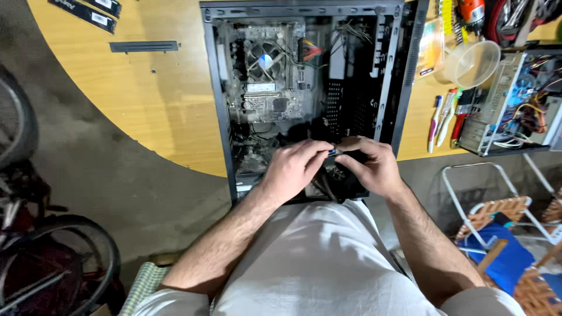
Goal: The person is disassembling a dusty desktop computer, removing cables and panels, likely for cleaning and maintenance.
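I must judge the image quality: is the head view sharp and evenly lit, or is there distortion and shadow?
Head view: wide-angle bending curves the table edge; the computer case interior is dark at its lower part; left hand and right hand look slightly soft.

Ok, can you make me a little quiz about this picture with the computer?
1. True or false: the open computer case lies on a wooden table.
2. What do the left hand and right hand pinch together? A) a small blue connector B) a spoon C) a ball
3. What round part sits on the motherboard?

Key: 1 true. 2 A. 3 The cooling fan.
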